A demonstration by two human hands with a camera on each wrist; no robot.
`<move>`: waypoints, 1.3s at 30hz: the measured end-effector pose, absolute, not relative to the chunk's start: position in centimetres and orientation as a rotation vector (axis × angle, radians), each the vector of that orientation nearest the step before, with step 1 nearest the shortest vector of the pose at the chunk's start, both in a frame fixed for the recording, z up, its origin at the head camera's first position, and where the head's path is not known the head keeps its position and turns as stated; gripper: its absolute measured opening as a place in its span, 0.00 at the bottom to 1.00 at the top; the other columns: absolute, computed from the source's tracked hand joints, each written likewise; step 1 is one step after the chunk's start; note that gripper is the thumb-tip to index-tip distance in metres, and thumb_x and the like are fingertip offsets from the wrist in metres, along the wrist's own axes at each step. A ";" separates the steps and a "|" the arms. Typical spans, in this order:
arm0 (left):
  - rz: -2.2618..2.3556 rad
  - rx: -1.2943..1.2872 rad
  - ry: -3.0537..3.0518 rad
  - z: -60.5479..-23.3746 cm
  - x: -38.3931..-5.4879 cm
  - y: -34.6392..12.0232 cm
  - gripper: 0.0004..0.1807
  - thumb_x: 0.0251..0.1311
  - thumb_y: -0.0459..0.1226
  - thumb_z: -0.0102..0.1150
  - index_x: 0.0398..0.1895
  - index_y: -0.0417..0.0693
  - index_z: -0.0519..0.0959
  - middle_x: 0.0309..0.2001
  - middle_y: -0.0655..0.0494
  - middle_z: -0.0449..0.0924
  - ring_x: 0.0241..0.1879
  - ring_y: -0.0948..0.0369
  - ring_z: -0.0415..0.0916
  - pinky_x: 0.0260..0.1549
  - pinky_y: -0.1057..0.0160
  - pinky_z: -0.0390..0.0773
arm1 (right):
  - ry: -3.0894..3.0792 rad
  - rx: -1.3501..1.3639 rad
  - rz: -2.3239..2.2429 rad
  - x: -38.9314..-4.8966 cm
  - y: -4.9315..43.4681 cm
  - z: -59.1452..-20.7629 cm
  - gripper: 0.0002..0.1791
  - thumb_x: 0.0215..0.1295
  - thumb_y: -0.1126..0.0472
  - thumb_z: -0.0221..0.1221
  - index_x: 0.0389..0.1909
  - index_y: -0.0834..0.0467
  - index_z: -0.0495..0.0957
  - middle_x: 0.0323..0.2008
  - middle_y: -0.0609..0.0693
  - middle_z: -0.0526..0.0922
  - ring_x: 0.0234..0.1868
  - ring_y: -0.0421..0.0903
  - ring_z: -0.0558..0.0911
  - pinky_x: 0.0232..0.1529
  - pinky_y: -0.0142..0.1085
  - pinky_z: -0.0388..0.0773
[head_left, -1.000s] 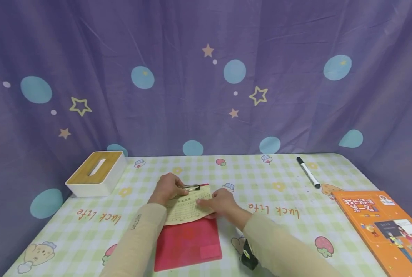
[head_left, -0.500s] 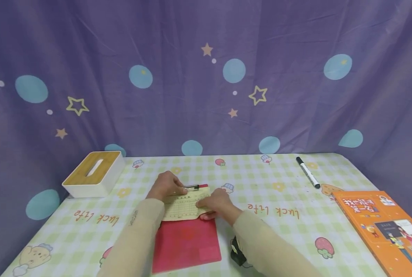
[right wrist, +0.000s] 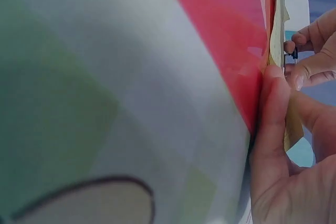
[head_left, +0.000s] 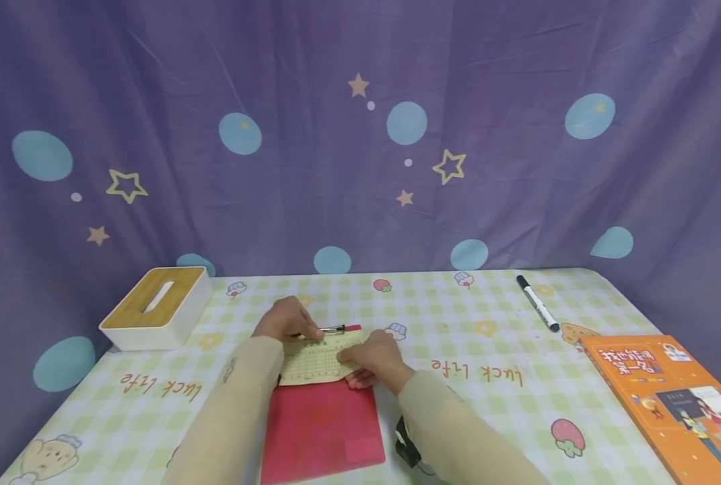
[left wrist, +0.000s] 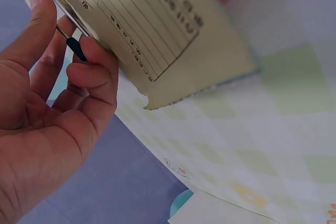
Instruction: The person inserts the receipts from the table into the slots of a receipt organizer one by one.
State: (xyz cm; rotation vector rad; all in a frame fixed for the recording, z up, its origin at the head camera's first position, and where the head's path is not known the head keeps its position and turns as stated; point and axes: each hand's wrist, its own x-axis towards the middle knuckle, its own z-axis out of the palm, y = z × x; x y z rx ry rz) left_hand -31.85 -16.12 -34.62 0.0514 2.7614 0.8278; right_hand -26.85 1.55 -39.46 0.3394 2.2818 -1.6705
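A red plastic clip folder (head_left: 324, 428) lies on the table before me, with a yellowish printed form pad (head_left: 312, 366) over its far half. At the folder's far edge is a metal clip (head_left: 334, 329) with black-tipped wire levers. My left hand (head_left: 286, 319) grips this clip; in the left wrist view its thumb (left wrist: 42, 17) presses one side and curled fingers sit by the other lever. My right hand (head_left: 378, 358) pinches the pad's right edge, thumb on top and fingers beneath. The pad's far edge at the clip is partly hidden by the left hand.
A white tissue box (head_left: 157, 306) with a wooden lid stands at the back left. A black-and-white marker (head_left: 538, 304) lies at the back right, and an orange book (head_left: 657, 397) at the right edge. A purple curtain (head_left: 360, 135) hangs behind the checked table.
The pad has shifted slightly toward the clip and now lies straighter over the folder. Both hands have moved a little left in view, keeping their grips.
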 end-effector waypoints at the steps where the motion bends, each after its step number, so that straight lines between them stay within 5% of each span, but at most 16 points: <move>1: 0.815 0.036 2.755 -34.6 -32.0 -16.1 0.09 0.55 0.36 0.77 0.33 0.38 0.89 0.33 0.50 0.86 0.22 0.62 0.67 0.23 0.65 0.71 | 2.287 0.344 -1.663 -26.9 1.5 -39.4 0.19 0.57 0.62 0.73 0.34 0.67 0.71 0.14 0.59 0.82 0.10 0.44 0.80 0.17 0.35 0.80; 6: 0.759 -0.007 2.729 -34.3 -32.3 -16.2 0.09 0.56 0.38 0.77 0.33 0.41 0.89 0.32 0.54 0.86 0.19 0.63 0.63 0.20 0.67 0.69 | 2.300 0.357 -1.636 -26.9 1.4 -39.1 0.18 0.59 0.60 0.73 0.32 0.67 0.73 0.14 0.57 0.82 0.10 0.44 0.79 0.16 0.34 0.80; 29: 0.829 -0.014 2.733 -34.3 -31.8 -16.1 0.10 0.56 0.37 0.77 0.34 0.39 0.89 0.41 0.48 0.85 0.32 0.59 0.74 0.30 0.61 0.80 | 2.241 0.314 -1.702 -27.2 2.1 -39.5 0.19 0.61 0.58 0.71 0.34 0.66 0.71 0.14 0.56 0.82 0.10 0.42 0.80 0.17 0.34 0.80; 39: 0.616 -0.008 2.901 -34.4 -31.0 -15.2 0.10 0.51 0.39 0.79 0.33 0.43 0.90 0.34 0.51 0.85 0.31 0.57 0.78 0.32 0.60 0.78 | 2.247 0.328 -1.704 -27.2 2.0 -39.6 0.18 0.61 0.58 0.72 0.31 0.66 0.74 0.14 0.57 0.83 0.11 0.42 0.80 0.16 0.33 0.80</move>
